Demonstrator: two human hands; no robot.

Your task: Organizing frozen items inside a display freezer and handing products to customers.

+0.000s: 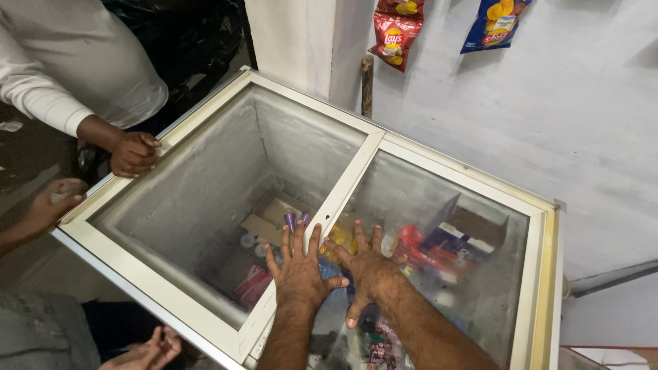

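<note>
On the chest freezer's glass lid (pixel 439 226), both hands flat.
Left hand (pixel 299 270) and right hand (pixel 367 268) at 6 o'clock, fingers spread open, palms pressed on the sliding pane beside the white centre frame (pixel 346 188); a co-worker's fist (pixel 133 153) rests at 9 o'clock.

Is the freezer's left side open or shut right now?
Open. The left half of the freezer shows bare frosted walls without glass; both hands press the glass lid covering the right.

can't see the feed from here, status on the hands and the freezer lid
Left hand and right hand flat, fingers spread on the glass lid. Lid partly slid, left side of the freezer open. Another person's hand rests on the far rim.
</note>
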